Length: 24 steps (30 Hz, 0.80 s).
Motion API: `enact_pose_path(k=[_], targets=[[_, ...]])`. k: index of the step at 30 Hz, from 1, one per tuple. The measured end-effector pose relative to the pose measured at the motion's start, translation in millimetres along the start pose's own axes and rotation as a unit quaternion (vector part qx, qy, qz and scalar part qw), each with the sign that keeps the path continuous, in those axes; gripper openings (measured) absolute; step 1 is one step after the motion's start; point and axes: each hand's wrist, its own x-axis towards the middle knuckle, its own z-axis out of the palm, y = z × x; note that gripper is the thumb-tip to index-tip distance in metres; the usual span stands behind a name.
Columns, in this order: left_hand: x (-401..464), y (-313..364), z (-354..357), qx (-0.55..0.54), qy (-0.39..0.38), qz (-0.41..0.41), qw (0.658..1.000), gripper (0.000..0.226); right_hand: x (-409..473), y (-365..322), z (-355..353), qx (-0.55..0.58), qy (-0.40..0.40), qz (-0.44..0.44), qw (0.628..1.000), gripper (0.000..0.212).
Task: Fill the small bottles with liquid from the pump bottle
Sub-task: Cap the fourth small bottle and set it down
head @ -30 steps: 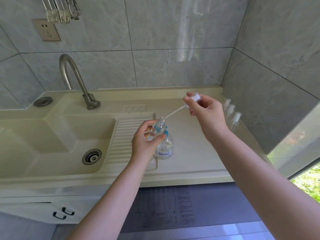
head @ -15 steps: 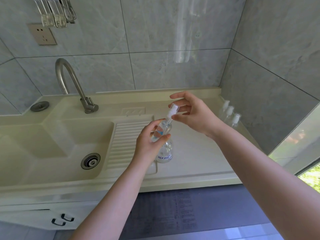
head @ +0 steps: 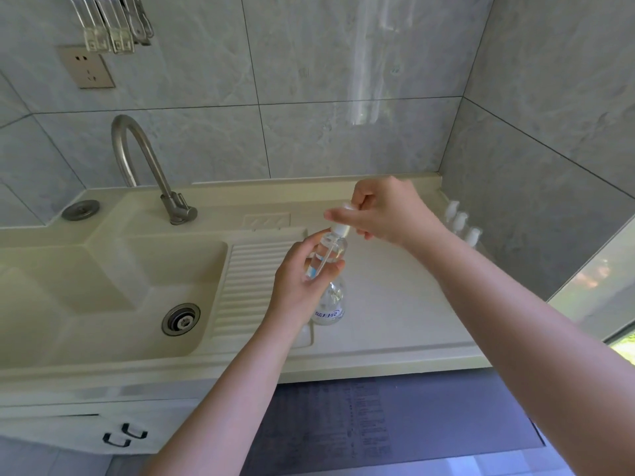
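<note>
Right hand (head: 381,211) is pinching the white spray cap (head: 340,228) atop the tilted small clear bottle (head: 326,255), which left hand (head: 299,280) is gripping.

A curved grey metal tap (head: 144,166) stands at the back of a cream sink (head: 103,286). A round metal drain (head: 181,319) sits in the sink's floor. A beige wall socket (head: 86,67) is on the grey tiled wall (head: 309,63), with clear plastic clips (head: 110,32) hanging above it.
</note>
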Motion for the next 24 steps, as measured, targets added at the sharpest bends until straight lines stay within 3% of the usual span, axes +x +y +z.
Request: enact_pose_path(k=[3, 6, 8, 9, 11, 13, 15, 17, 19, 21, 24], targets=[[-1, 0, 1, 0.012, 0.007, 0.017, 1.0, 0.044, -3, -8, 8, -0.11, 0.064, 0.041, 0.991, 0.071], [-1, 2, 2, 0.013, 0.007, 0.019, 1.0, 0.046, -11, -19, 7, -0.165, 0.054, 0.089, 0.981, 0.081], [0, 4, 2, 0.021, 0.009, 0.02, 1.0, 0.046, -11, -19, 3, -0.041, 0.019, 0.092, 0.995, 0.075], [1, 4, 2, 0.023, 0.01, 0.019, 0.999, 0.045, -10, -17, 0, 0.064, -0.007, 0.083, 0.994, 0.062], [2, 4, 1, 0.02, 0.008, 0.015, 1.0, 0.044, -6, -11, -5, 0.235, -0.068, 0.072, 0.967, 0.031], [3, 4, 1, 0.02, 0.005, 0.013, 1.0, 0.043, -6, -4, -7, 0.311, -0.116, 0.053, 0.942, 0.028], [3, 4, 2, 0.016, 0.001, 0.013, 1.0, 0.042, -6, 1, -8, 0.315, -0.109, 0.043, 0.942, 0.026], [4, 4, 4, 0.013, 0.0, 0.013, 1.0, 0.041, -7, 0, -9, 0.256, -0.047, 0.049, 0.964, 0.015], [3, 4, 6, 0.016, -0.003, 0.011, 1.0, 0.041, -10, -5, -8, 0.087, 0.028, 0.043, 0.995, 0.031], [2, 4, 8, 0.014, -0.004, 0.007, 1.0, 0.043, -13, -6, -4, 0.003, 0.072, 0.061, 0.996, 0.054], [3, 5, 7, 0.008, 0.0, 0.004, 1.0, 0.042, -12, -5, -9, 0.226, 0.018, 0.104, 0.968, 0.038]])
